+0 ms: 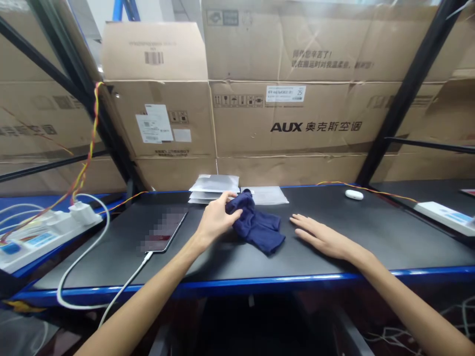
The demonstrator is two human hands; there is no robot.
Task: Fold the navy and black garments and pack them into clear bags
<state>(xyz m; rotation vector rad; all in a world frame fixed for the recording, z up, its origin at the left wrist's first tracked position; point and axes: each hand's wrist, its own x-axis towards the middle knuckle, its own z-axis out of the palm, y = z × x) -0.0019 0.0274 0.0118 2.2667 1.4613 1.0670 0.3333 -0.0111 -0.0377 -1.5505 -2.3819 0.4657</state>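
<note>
A crumpled navy-blue cloth garment (256,222) lies near the middle of the dark table (315,264). Two leg-like ends of it spread toward the right; its exact kind is unclear. My left hand (218,215) pinches the upper left part of the fabric between thumb and fingers, lifting it a little. To the right of the garment and apart from it, my right hand (322,236) rests palm down with its fingers stretched out, holding nothing.
Behind the garment are stacked pale plastic packets (214,184) and another flat packet (269,195). A charging phone (166,231) lies at left, near a power strip (48,232). At right are a white earbud case (354,195) and another power strip (445,217). Cardboard (252,138) walls the back.
</note>
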